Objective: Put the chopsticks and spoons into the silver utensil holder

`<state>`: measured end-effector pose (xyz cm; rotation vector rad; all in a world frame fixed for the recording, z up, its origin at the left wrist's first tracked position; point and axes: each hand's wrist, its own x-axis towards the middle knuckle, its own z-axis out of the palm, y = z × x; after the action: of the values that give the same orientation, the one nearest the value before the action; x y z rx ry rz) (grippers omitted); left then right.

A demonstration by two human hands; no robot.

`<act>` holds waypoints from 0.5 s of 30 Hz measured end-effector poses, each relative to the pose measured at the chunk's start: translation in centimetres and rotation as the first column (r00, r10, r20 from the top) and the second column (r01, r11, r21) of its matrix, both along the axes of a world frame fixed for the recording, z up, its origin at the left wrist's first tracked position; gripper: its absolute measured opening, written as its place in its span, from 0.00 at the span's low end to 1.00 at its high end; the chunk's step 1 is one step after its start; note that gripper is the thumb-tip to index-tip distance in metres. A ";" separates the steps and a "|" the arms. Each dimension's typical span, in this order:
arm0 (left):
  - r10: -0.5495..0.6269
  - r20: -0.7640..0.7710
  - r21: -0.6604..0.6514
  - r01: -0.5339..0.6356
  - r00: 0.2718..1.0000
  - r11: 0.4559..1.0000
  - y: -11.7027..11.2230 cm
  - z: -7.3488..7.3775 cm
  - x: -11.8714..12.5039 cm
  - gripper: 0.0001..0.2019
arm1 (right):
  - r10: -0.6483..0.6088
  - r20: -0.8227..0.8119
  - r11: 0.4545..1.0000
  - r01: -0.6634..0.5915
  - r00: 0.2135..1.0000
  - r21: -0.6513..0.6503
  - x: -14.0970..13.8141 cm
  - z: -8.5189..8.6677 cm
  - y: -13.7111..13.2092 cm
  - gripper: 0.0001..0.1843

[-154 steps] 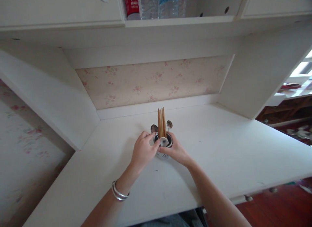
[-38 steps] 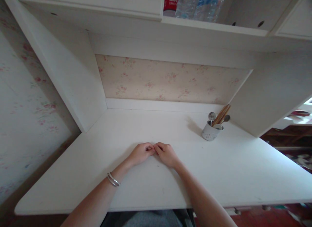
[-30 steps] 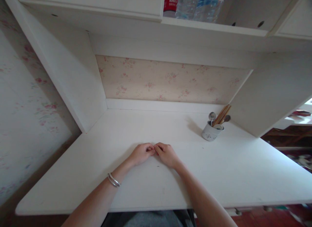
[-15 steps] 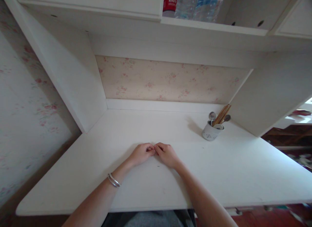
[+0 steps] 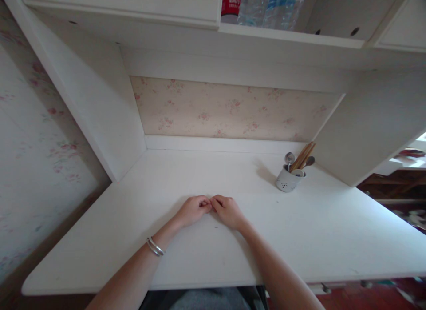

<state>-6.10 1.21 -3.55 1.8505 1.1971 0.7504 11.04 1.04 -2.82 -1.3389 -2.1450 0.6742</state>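
Observation:
My left hand [image 5: 194, 210] rests on the white desk [image 5: 213, 261], fingers curled and thumb against them. Two silver bangles [image 5: 155, 246] circle the left wrist. Facing it, my right hand [image 5: 228, 211] is closed in the same way, and the fingertips of both hands meet in the middle. No object shows in either hand. The nearest thing is a white perforated utensil holder [image 5: 286, 181], upright at the right rear of the desk. In it stand chopsticks [image 5: 302, 156], a small metal ladle [image 5: 289, 158] and a spoon [image 5: 310, 161].
Overhead, a white cupboard [image 5: 126, 8] spans the desk, its open shelf holding clear plastic bottles [image 5: 253, 10] and a red-labelled one [image 5: 230, 3]. White side panels [image 5: 96, 92] close off left and right. Floral wallpaper [image 5: 219, 108] covers the back. The desk's front edge [image 5: 199, 287] lies close to my body.

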 end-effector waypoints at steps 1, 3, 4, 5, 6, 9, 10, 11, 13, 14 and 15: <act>0.004 -0.006 0.000 -0.004 1.000 1.000 0.0 0.0 0.0 0.13 | -0.001 0.003 1.000 0.001 1.000 -0.002 0.0 0.0 0.0 0.20; 0.007 -0.010 0.002 -0.007 1.000 1.000 0.0 0.0 0.0 0.13 | -0.004 0.005 1.000 0.004 1.000 -0.003 0.0 0.0 0.0 0.20; 0.006 -0.008 0.004 -0.006 1.000 1.000 0.0 0.0 0.0 0.13 | -0.003 0.004 1.000 0.003 1.000 -0.002 0.0 0.0 0.0 0.20; 0.003 -0.006 0.006 -0.003 1.000 1.000 0.0 0.0 0.0 0.13 | -0.002 0.001 1.000 0.002 1.000 0.000 0.0 0.0 0.0 0.20; 0.000 -0.004 0.008 0.000 1.000 1.000 0.0 0.0 0.0 0.13 | 0.000 -0.001 1.000 0.000 1.000 0.001 0.0 0.0 0.0 0.20; -0.006 0.002 0.017 0.006 1.000 1.000 0.0 0.0 0.0 0.13 | 0.001 -0.003 1.000 -0.001 1.000 0.003 0.0 -0.1 0.1 0.20; -0.011 0.004 0.018 0.011 1.000 1.000 0.0 0.0 0.0 0.13 | 0.000 -0.002 1.000 0.000 1.000 0.002 0.0 -0.1 0.1 0.20; -0.012 0.004 0.019 0.012 1.000 1.000 0.0 0.1 0.0 0.13 | -0.001 -0.001 1.000 0.001 1.000 0.001 0.0 -0.1 0.1 0.20; -0.010 -0.007 0.019 0.010 1.000 1.000 -0.1 0.1 0.0 0.13 | -0.001 -0.001 1.000 0.001 1.000 0.003 0.0 -0.1 0.1 0.20; -0.007 -0.014 0.018 0.007 1.000 1.000 -0.1 0.1 0.0 0.13 | 0.000 -0.003 1.000 0.000 1.000 0.004 0.0 -0.1 0.1 0.20; -0.004 -0.020 0.017 0.004 1.000 1.000 -0.1 0.2 0.0 0.12 | 0.000 -0.003 1.000 0.000 1.000 0.005 0.0 -0.1 0.1 0.20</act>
<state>-6.12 1.15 -3.39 1.8779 1.2026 0.7444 11.05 1.10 -2.91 -1.3347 -2.1425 0.6703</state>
